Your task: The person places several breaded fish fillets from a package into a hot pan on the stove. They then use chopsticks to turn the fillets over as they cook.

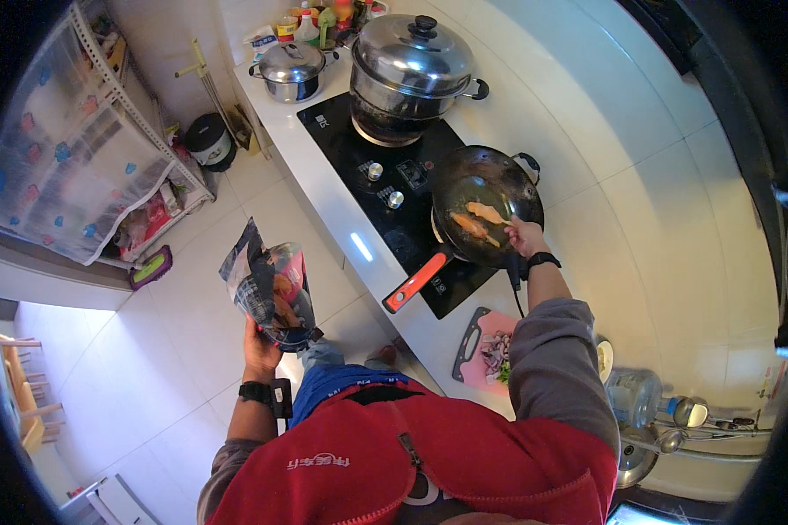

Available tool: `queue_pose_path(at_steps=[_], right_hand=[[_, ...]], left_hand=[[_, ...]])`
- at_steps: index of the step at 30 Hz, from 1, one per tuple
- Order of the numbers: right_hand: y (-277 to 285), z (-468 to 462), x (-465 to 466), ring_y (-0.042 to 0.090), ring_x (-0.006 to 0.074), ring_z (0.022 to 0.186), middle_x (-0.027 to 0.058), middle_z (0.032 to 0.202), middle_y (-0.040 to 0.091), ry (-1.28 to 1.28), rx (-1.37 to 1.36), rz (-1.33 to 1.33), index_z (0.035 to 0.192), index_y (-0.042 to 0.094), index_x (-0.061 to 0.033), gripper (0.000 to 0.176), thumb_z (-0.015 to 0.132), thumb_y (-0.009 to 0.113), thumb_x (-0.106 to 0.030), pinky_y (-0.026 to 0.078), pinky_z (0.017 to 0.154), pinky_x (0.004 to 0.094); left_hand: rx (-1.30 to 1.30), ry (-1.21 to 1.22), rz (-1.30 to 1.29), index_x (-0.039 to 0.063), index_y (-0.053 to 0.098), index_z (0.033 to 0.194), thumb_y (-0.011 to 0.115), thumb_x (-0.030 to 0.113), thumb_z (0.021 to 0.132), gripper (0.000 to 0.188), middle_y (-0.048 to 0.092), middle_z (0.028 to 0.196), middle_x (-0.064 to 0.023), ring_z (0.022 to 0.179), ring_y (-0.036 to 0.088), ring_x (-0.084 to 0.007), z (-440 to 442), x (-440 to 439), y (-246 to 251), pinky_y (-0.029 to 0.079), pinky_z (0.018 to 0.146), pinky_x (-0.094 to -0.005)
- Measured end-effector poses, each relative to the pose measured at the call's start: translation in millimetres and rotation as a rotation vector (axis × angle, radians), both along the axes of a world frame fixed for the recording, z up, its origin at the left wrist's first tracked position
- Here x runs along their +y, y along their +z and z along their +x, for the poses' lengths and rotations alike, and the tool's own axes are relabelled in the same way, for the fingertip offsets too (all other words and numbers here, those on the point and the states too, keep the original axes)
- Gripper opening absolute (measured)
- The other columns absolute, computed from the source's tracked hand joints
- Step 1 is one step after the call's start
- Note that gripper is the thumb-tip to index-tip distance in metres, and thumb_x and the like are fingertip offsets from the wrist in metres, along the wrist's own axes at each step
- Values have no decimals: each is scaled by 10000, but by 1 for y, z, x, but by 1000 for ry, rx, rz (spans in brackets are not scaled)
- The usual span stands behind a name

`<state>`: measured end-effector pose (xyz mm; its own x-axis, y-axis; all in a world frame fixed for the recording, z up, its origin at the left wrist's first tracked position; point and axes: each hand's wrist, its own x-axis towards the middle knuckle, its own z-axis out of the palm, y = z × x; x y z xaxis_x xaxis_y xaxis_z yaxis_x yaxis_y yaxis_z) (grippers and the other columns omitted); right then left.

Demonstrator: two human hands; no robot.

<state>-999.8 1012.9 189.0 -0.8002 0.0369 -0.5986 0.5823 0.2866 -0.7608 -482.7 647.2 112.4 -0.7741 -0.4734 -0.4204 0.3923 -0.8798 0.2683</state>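
My right hand (526, 236) reaches over the near right side of a dark wok (492, 174), its fingers closed on the end of a skewered piece of meat (488, 213). A second skewered piece (471, 226) lies in the wok beside it. The wok sits on a black cooktop (404, 216), its orange handle (418, 279) pointing towards me. Off to the left, above the floor, my left hand (262, 348) holds an opened, printed food pouch (276, 289) upright from below. What is inside the pouch is hidden.
Behind the wok stands a large lidded steel pot (400, 98), then a smaller lidded pot (293, 75) and condiment bottles (307, 29). A pink cutting board (476, 367) with chopped onion (497, 351) and greens lies on the counter. A shelf rack (128, 111) stands at left.
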Motion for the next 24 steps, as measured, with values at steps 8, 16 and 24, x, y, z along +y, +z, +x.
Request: queue_pose_path(at_steps=[8, 16, 24], right_hand=[[93, 131, 79, 525, 88, 604, 114, 881, 657, -81, 396, -389, 1093, 572, 19, 247, 928, 562, -164, 430, 529, 193], [141, 324, 44, 566, 127, 587, 80, 808, 660, -133, 252, 132, 1103, 624, -42, 265, 854, 619, -134, 443, 520, 236], [261, 412, -96, 628, 298, 775, 137, 840, 629, 672, 1194, 773, 1025, 641, -26, 288, 757, 700, -114, 500, 636, 383]], left_hand=[[56, -177, -26, 102, 459, 1342, 551, 444, 914, 556, 522, 1335, -85, 1239, 473, -298, -21, -26, -2, 342, 1074, -477], [22, -492, 23, 98, 558, 1157, 499, 372, 942, 354, 620, 1112, -66, 987, 609, -239, -71, -66, 15, 494, 879, -416], [210, -555, -176, 105, 473, 1322, 453, 432, 951, 495, 548, 1285, -68, 1175, 522, -257, -47, -66, 17, 416, 999, -425]])
